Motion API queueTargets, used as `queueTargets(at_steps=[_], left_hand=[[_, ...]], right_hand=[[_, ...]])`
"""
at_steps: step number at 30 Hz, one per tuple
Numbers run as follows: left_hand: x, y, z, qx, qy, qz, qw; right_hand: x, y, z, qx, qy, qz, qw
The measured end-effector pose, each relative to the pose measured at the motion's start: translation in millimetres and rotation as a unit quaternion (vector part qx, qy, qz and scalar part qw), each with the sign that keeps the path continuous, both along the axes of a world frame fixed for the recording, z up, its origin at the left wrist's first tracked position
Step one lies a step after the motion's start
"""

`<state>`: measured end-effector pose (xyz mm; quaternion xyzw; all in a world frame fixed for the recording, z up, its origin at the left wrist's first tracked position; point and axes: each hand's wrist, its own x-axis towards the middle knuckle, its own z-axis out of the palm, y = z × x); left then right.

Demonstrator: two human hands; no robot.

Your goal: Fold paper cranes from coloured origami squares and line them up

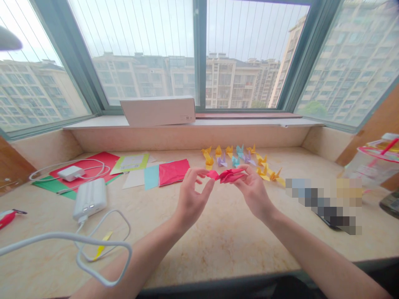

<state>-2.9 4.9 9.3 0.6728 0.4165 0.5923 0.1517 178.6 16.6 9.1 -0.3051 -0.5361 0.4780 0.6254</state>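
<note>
Between my two hands, above the tabletop, is a red folded paper (230,176), creased into narrow overlapping layers like an origami piece. My left hand (193,195) is closed in a pinch at its left tip, with the thumb below and the fingers above. At the other end, my right hand (254,189) grips the folds between thumb and fingers. Behind the hands stand several small origami cranes in yellow, blue and purple, among them a yellow crane (262,159) and a blue crane (236,161). Some cranes are partly hidden by my right hand.
Left of my hands lie a red paper stack (173,172), a blue sheet (151,177) and a green sheet (52,186). A white power bank (90,198) with looping cables sits nearer. A white box (158,112) rests on the sill. To the right stands a plastic cup (372,164).
</note>
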Motion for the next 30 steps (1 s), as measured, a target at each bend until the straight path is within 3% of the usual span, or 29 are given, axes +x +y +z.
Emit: queueTargets(at_steps=[3,9,12,15,23,30], left_hand=[[-1.9,-1.5,5.0,0.042,0.065,-0.003,0.997],[2.1,-7.0,5.5,-0.006,0.093,-0.113,0.989],[2.9,-5.2,3.4,-0.039,0.075,-0.092,0.992],[2.6,-3.4,3.3,-0.065,0.051,-0.081,0.993],[3.6,-5.1,0.8,-0.080,0.052,-0.082,0.992],[5.1,-6.8,0.5,-0.081,0.054,-0.098,0.990]], right_hand=[[-0.3,-0.6,2.9,-0.023,0.004,0.012,1.000],[-2.5,-3.2,2.6,-0.021,0.007,0.040,0.999],[-2.9,-3.0,-0.9,-0.003,-0.012,0.036,0.999],[-1.8,-1.4,-5.6,0.040,-0.061,-0.019,0.997],[1.5,-2.0,-7.8,0.136,-0.236,-0.086,0.958],[-0.1,-4.1,-6.8,0.190,-0.245,-0.118,0.943]])
